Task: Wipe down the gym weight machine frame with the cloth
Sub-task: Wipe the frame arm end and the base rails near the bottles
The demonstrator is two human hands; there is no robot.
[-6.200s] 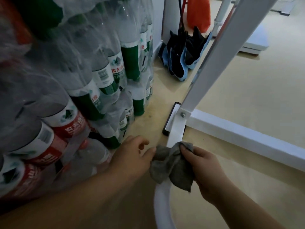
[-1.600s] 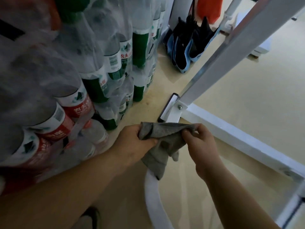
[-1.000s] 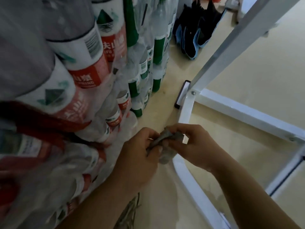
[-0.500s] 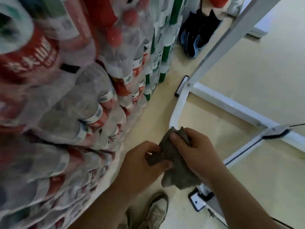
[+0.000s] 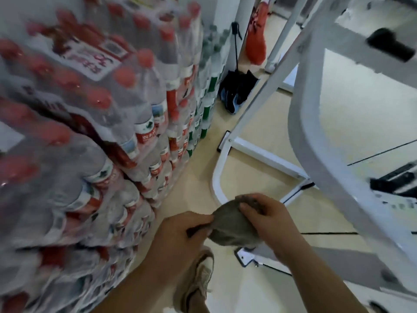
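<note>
Grey cloth [image 5: 228, 223] is bunched up between both hands, right over the low curved tube of the white weight machine frame [image 5: 214, 177]. Can't tell if it actually touches the metal. Left hand [image 5: 180, 239] pinches its left edge and right hand [image 5: 269, 219] has fingers curled over the top, so each grip is clamped on the cloth. Beige shoe [image 5: 199, 279] on the floor [image 5: 255, 127] below. Shrink-wrapped water bottle packs [image 5: 108, 136] are stacked on the left, with a dark folded umbrella [image 5: 237, 91] further back.
</note>
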